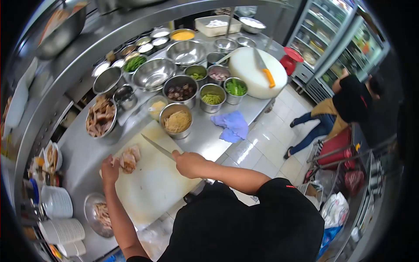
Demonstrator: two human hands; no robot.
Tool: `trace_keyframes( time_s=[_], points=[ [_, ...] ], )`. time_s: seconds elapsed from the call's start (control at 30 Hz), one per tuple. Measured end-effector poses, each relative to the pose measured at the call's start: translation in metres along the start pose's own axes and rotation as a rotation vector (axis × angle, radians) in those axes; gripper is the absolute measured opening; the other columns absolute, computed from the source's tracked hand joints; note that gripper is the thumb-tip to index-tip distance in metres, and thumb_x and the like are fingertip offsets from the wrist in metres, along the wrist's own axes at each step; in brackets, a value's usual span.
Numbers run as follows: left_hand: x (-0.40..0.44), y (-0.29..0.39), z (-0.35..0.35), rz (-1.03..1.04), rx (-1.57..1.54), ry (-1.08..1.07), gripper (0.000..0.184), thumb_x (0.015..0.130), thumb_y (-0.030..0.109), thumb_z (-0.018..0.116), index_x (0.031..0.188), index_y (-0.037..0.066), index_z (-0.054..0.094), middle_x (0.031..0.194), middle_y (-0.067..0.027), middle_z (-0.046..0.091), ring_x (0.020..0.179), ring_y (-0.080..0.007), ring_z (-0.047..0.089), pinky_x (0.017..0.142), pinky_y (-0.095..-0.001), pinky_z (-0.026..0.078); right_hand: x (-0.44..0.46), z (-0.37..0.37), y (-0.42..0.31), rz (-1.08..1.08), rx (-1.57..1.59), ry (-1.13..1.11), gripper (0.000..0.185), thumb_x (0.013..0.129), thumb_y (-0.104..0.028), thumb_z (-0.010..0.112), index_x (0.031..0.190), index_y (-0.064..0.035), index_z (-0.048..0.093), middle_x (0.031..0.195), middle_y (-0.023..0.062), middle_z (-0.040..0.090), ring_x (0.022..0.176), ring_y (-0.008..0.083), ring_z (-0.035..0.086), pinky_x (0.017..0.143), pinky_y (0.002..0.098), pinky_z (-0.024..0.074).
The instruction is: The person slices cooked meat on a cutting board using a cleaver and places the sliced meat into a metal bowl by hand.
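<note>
My right hand (pixel 189 164) is closed round the handle of a kitchen knife (pixel 158 146). The blade points up and left over the pale cutting board (pixel 152 192). On the board's upper left part lies a piece of cooked meat (pixel 130 159) with pinkish and browned areas. My left hand (pixel 110 170) is at the meat's left edge, its fingers curled against it. A metal bowl of shredded meat (pixel 103 215) stands below my left forearm, and a larger container of meat pieces (pixel 101 116) stands above the board.
Metal pots, including one of yellow strips (pixel 176 121), line the board's far side. A purple cloth (pixel 230 125) lies near the counter edge. An orange-handled knife (pixel 264 69) rests on a round white block (pixel 244 65). Plates (pixel 56 202) are stacked left. Another person (pixel 349 100) stands by the fridges.
</note>
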State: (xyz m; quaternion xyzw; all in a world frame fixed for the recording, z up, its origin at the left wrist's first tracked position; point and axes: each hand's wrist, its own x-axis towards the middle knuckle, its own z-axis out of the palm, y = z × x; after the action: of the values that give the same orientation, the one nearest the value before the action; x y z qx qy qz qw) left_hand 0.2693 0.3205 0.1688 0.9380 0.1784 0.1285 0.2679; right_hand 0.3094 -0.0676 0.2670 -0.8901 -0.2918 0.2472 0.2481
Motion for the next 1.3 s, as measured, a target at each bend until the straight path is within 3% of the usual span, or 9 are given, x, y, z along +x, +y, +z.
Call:
trace_keyframes(
  time_s=[0.07,0.13,0.27,0.47,0.7,0.93,1.03,1.2,1.3],
  points=[
    [0.018,0.002,0.009,0.115,0.134,-0.02,0.041,0.089,0.024,0.069,0.116,-0.007,0.067,0.098,-0.0211,0.07,0.078,-0.0325,0.066,0.076,-0.0406,0.053,0.002,0.01,0.012,0.037,-0.01,-0.029,0.034,0.091,-0.004,0.047,0.122,0.0099,0.044,0.093,0.0344,0.068,0.089,0.0494,0.068,0.08,0.0547,0.0533],
    [0.025,0.029,0.002,0.01,0.321,-0.396,0.034,0.085,0.02,0.07,0.103,-0.01,0.07,0.085,-0.0217,0.07,0.073,-0.035,0.067,0.071,-0.0409,0.053,0.001,0.012,0.014,0.058,-0.019,-0.074,0.038,0.089,-0.001,0.047,0.124,0.0109,0.044,0.096,0.0348,0.068,0.092,0.0491,0.069,0.081,0.0542,0.0538],
    [0.015,0.031,0.013,0.101,0.15,-0.025,0.02,0.078,0.01,0.073,0.082,-0.009,0.069,0.066,-0.0181,0.067,0.062,-0.0306,0.065,0.063,-0.0406,0.051,-0.008,0.006,0.013,0.081,0.049,-0.083,0.037,0.086,0.003,0.049,0.122,0.0116,0.045,0.097,0.0352,0.068,0.094,0.0486,0.069,0.082,0.0532,0.0539],
    [0.007,0.049,-0.006,-0.12,-0.047,-0.173,0.022,0.082,0.006,0.071,0.099,-0.009,0.071,0.071,-0.0077,0.066,0.063,-0.0109,0.06,0.061,-0.0284,0.049,0.003,0.011,0.035,0.029,0.093,-0.076,0.038,0.085,0.005,0.05,0.122,0.0124,0.045,0.098,0.0352,0.068,0.092,0.0493,0.069,0.082,0.0532,0.0537],
    [-0.081,0.091,-0.028,-0.218,-0.481,-0.037,0.017,0.093,0.003,0.065,0.105,-0.007,0.072,0.076,0.001,0.065,0.067,-0.0049,0.055,0.061,-0.0206,0.043,0.02,0.004,0.058,-0.013,0.184,-0.218,0.04,0.087,0.004,0.049,0.126,0.0108,0.044,0.108,0.0354,0.066,0.102,0.0494,0.066,0.086,0.0528,0.0529],
    [-0.179,0.126,0.037,-0.521,-0.942,0.258,0.037,0.087,-0.007,0.067,0.12,0.002,0.052,0.086,-0.0073,0.07,0.076,-0.0132,0.066,0.072,-0.025,0.055,0.023,-0.025,0.069,-0.159,0.167,-0.336,0.04,0.089,0.001,0.045,0.128,0.0103,0.04,0.107,0.0364,0.065,0.102,0.0499,0.066,0.086,0.0541,0.0527],
    [-0.205,0.126,0.071,-0.558,-0.867,0.327,0.036,0.086,-0.007,0.068,0.117,0.003,0.053,0.091,-0.0078,0.068,0.077,-0.0131,0.065,0.073,-0.0253,0.055,0.027,-0.021,0.075,-0.205,0.104,-0.314,0.041,0.09,0.0,0.045,0.129,0.0086,0.04,0.104,0.0348,0.067,0.097,0.0498,0.067,0.084,0.0539,0.0536],
    [-0.235,0.123,0.091,-0.493,-0.041,0.367,0.051,0.08,0.006,0.081,0.125,0.0,0.058,0.118,-0.0156,0.059,0.101,-0.0231,0.062,0.077,-0.0329,0.055,0.036,-0.022,0.072,-0.285,-0.04,-0.353,0.038,0.09,-0.002,0.046,0.127,0.0065,0.043,0.102,0.0338,0.068,0.095,0.0474,0.069,0.083,0.0537,0.0541],
    [-0.242,0.137,0.078,-0.37,-0.066,0.267,0.065,0.072,0.009,0.086,0.131,0.002,0.059,0.124,-0.0149,0.058,0.111,-0.0309,0.058,0.085,-0.0383,0.054,0.046,0.008,0.085,-0.353,-0.04,-0.287,0.032,0.092,-0.007,0.047,0.122,0.0058,0.046,0.097,0.0339,0.068,0.093,0.0491,0.068,0.083,0.0548,0.0535]
  ],
)
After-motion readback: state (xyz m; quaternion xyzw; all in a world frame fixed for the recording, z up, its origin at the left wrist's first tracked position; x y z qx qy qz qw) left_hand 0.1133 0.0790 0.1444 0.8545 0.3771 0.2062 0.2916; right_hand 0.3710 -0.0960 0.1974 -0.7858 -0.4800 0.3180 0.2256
